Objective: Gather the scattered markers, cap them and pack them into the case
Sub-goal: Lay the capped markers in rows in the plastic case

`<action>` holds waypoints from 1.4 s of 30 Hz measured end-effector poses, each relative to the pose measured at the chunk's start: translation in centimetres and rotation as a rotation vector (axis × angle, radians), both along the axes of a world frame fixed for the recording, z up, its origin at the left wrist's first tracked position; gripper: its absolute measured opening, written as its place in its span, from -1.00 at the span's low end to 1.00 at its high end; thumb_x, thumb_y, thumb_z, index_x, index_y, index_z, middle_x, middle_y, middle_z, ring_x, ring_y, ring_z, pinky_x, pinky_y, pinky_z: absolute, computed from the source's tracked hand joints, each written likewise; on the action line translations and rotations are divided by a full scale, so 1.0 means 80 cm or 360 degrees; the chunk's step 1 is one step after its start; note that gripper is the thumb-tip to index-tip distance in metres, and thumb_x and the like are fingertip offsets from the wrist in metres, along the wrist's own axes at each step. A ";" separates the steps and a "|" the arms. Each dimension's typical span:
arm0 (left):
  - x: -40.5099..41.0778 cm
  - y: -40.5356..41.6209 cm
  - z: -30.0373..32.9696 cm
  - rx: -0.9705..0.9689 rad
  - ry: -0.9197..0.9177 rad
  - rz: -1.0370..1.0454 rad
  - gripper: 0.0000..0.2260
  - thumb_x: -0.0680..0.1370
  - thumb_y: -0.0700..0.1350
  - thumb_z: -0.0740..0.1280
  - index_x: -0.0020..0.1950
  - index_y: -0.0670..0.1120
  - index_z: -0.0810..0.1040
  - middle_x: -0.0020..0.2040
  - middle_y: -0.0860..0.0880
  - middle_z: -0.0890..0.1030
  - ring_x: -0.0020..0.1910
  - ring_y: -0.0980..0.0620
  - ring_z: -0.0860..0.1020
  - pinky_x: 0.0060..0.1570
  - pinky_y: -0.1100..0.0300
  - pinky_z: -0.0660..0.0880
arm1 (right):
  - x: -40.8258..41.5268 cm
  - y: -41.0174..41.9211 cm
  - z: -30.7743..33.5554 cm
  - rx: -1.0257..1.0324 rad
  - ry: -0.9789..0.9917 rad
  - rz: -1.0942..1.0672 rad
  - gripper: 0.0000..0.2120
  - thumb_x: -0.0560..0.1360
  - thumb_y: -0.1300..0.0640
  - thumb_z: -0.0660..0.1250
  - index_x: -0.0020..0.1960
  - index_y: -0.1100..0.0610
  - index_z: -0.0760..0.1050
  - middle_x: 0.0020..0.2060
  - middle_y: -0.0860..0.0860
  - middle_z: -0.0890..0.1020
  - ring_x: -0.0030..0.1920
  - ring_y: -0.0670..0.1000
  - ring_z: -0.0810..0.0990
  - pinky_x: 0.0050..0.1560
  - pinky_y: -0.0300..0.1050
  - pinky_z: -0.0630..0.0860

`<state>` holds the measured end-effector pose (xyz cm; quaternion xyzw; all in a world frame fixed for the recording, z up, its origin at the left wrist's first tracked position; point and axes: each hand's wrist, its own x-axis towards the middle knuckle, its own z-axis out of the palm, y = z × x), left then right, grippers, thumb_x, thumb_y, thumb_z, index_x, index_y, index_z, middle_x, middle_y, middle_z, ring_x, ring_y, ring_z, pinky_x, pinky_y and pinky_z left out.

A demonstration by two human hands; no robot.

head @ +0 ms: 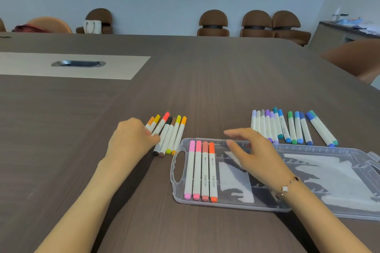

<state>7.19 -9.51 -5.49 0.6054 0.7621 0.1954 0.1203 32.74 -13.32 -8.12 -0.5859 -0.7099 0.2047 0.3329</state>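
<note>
A clear plastic case [230, 205] lies open on the table, its handle to the left. Four capped markers [201, 170], pink through orange, lie side by side at its left end. Left of the case is a group of warm-coloured markers [172, 132], capped in orange, yellow, red, black and brown. My left hand [131, 139] is at this group, with thumb and curled fingers closing on the near end of the red-capped marker [163, 121]. My right hand [250, 154] hovers over the case, fingers relaxed and holding nothing. Behind the case lies a row of purple, grey, green and blue markers [287, 127].
The dark wooden table [205, 88] has a pale inset panel with a metal cable port [78, 63] at the far left. Brown chairs [213, 23] line the far side. A white bag [92, 26] sits on one chair. A sideboard [347, 31] stands at the right.
</note>
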 end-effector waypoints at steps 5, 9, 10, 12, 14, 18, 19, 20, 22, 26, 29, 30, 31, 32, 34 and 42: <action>0.054 -0.041 0.019 -0.0292 -0.0706 -0.0550 -0.89 0.44 0.07 0.43 -0.26 0.10 0.66 -0.28 0.02 0.65 -0.35 0.14 0.48 -0.37 0.33 0.40 | -0.001 0.000 0.011 -0.0048 0.0612 -0.0003 -0.74 0.52 0.03 0.27 0.19 -0.14 0.45 -0.09 -0.24 0.62 -0.13 -0.25 0.62 -0.20 -0.47 0.50; 0.090 -0.060 0.002 -0.0458 -0.0767 -0.0764 -0.88 0.45 0.10 0.41 -0.17 0.10 0.67 -0.26 0.18 0.63 -0.27 0.20 0.55 -0.39 0.42 0.41 | -0.004 -0.001 0.014 -0.0135 0.0829 0.0021 -0.80 0.48 0.11 0.34 0.10 -0.03 0.54 -0.21 -0.05 0.68 -0.24 -0.11 0.66 -0.27 -0.36 0.55; 0.093 -0.062 -0.001 -0.0473 -0.0772 -0.0795 -0.89 0.45 0.10 0.41 -0.18 0.11 0.66 -0.22 0.19 0.64 -0.21 0.20 0.58 -0.36 0.43 0.44 | -0.004 0.000 0.013 -0.0153 0.0829 0.0023 -0.81 0.47 0.12 0.36 0.07 -0.03 0.54 -0.25 -0.02 0.68 -0.27 -0.10 0.66 -0.27 -0.35 0.56; 0.094 -0.064 -0.005 -0.0459 -0.0703 -0.0866 -0.89 0.45 0.10 0.41 -0.20 0.10 0.65 -0.20 0.15 0.66 -0.17 0.20 0.60 -0.28 0.42 0.50 | -0.005 0.002 0.010 -0.0216 0.0806 0.0042 -0.82 0.46 0.14 0.38 0.05 -0.01 0.55 -0.30 0.01 0.68 -0.31 -0.10 0.65 -0.26 -0.35 0.55; 0.092 -0.064 -0.007 -0.0367 -0.0551 -0.0912 -0.87 0.43 0.11 0.43 -0.23 0.08 0.63 -0.27 0.15 0.64 -0.28 0.31 0.56 -0.36 0.50 0.44 | -0.008 0.005 0.006 -0.0288 0.0766 0.0063 -0.82 0.47 0.17 0.38 0.07 0.03 0.54 -0.29 0.03 0.69 -0.33 -0.12 0.64 -0.28 -0.38 0.54; 0.092 -0.063 -0.015 -0.0224 -0.0369 -0.0946 -0.77 0.39 0.17 0.44 -0.26 0.03 0.55 -0.36 0.14 0.56 -0.41 0.29 0.48 -0.43 0.47 0.36 | -0.012 0.013 0.001 -0.0394 0.0642 0.0094 -0.77 0.46 0.15 0.39 0.12 0.05 0.53 -0.20 0.04 0.70 -0.29 -0.10 0.66 -0.25 -0.38 0.55; 0.094 -0.064 -0.018 -0.0201 -0.0318 -0.0959 -0.74 0.39 0.19 0.43 -0.26 0.02 0.55 -0.35 0.12 0.57 -0.39 0.25 0.48 -0.40 0.42 0.38 | -0.012 0.014 0.001 -0.0421 0.0641 0.0094 -0.76 0.45 0.15 0.40 0.11 0.05 0.53 -0.18 0.03 0.70 -0.25 -0.07 0.67 -0.22 -0.35 0.57; 0.096 -0.065 -0.020 -0.0169 -0.0262 -0.0967 -0.72 0.39 0.20 0.42 -0.25 0.01 0.55 -0.33 0.09 0.58 -0.37 0.22 0.48 -0.36 0.35 0.43 | -0.012 0.015 0.000 -0.0433 0.0623 0.0096 -0.76 0.44 0.15 0.42 0.10 0.04 0.54 -0.16 0.01 0.69 -0.20 -0.06 0.67 -0.18 -0.33 0.58; 0.098 -0.065 -0.024 -0.0103 -0.0198 -0.0962 -0.69 0.39 0.23 0.40 -0.24 -0.01 0.56 -0.31 0.05 0.60 -0.34 0.18 0.49 -0.26 0.22 0.50 | -0.013 0.015 -0.001 -0.0419 0.0533 0.0101 -0.75 0.42 0.13 0.44 0.09 0.03 0.55 -0.14 -0.03 0.68 -0.14 -0.05 0.66 -0.10 -0.28 0.59; 0.098 -0.064 -0.025 -0.0098 -0.0188 -0.0939 -0.67 0.38 0.23 0.40 -0.29 -0.02 0.50 -0.36 0.04 0.54 -0.37 0.14 0.45 -0.26 0.19 0.49 | -0.015 0.012 -0.005 -0.0339 0.0326 0.0095 -0.66 0.42 0.08 0.44 0.19 0.00 0.53 -0.05 -0.09 0.62 -0.09 -0.10 0.59 -0.01 -0.28 0.56; 0.098 -0.065 -0.026 -0.0102 -0.0191 -0.0939 -0.67 0.39 0.23 0.40 -0.33 0.01 0.46 -0.41 0.08 0.49 -0.40 0.15 0.43 -0.31 0.25 0.42 | -0.014 0.010 -0.006 -0.0278 0.0132 0.0097 -0.64 0.44 0.02 0.41 0.21 -0.08 0.49 0.06 -0.12 0.54 0.00 -0.14 0.52 -0.06 -0.40 0.46; 0.099 -0.065 -0.026 -0.0100 -0.0195 -0.0936 -0.67 0.39 0.23 0.40 -0.33 0.00 0.47 -0.42 0.08 0.49 -0.41 0.15 0.43 -0.31 0.26 0.43 | -0.015 0.009 -0.007 -0.0277 0.0090 0.0112 -0.64 0.44 0.01 0.40 0.22 -0.09 0.47 0.08 -0.11 0.51 0.02 -0.15 0.50 -0.08 -0.43 0.44; 0.099 -0.065 -0.027 -0.0104 -0.0205 -0.0933 -0.68 0.39 0.23 0.40 -0.32 0.00 0.49 -0.42 0.09 0.50 -0.41 0.16 0.44 -0.29 0.26 0.44 | -0.016 0.009 -0.008 -0.0270 0.0057 0.0124 -0.65 0.45 0.00 0.39 0.22 -0.09 0.46 0.10 -0.10 0.49 0.04 -0.15 0.49 -0.09 -0.46 0.42; 0.098 -0.065 -0.027 -0.0110 -0.0219 -0.0932 -0.69 0.39 0.23 0.40 -0.31 0.01 0.50 -0.41 0.09 0.51 -0.40 0.16 0.45 -0.27 0.24 0.46 | -0.017 0.009 -0.009 -0.0254 0.0016 0.0123 -0.66 0.45 0.00 0.39 0.20 -0.08 0.45 0.11 -0.10 0.46 0.06 -0.15 0.47 -0.08 -0.47 0.40; 0.098 -0.064 -0.028 -0.0113 -0.0243 -0.0934 -0.71 0.39 0.22 0.40 -0.33 0.03 0.49 -0.41 0.10 0.51 -0.38 0.16 0.47 -0.25 0.24 0.48 | -0.015 0.010 -0.010 -0.0208 -0.0116 0.0084 -0.67 0.43 -0.05 0.39 0.17 -0.06 0.45 0.16 -0.11 0.39 0.17 -0.15 0.38 0.03 -0.42 0.33; 0.099 -0.065 -0.025 -0.0085 -0.0232 -0.0958 -0.71 0.39 0.18 0.43 -0.36 0.06 0.44 -0.41 0.11 0.49 -0.40 0.17 0.44 -0.27 0.22 0.47 | -0.006 0.009 -0.012 -0.0272 -0.0367 0.0080 -0.57 0.41 -0.24 0.31 0.23 -0.17 0.37 0.32 -0.17 0.31 0.37 -0.08 0.19 0.24 -0.17 0.14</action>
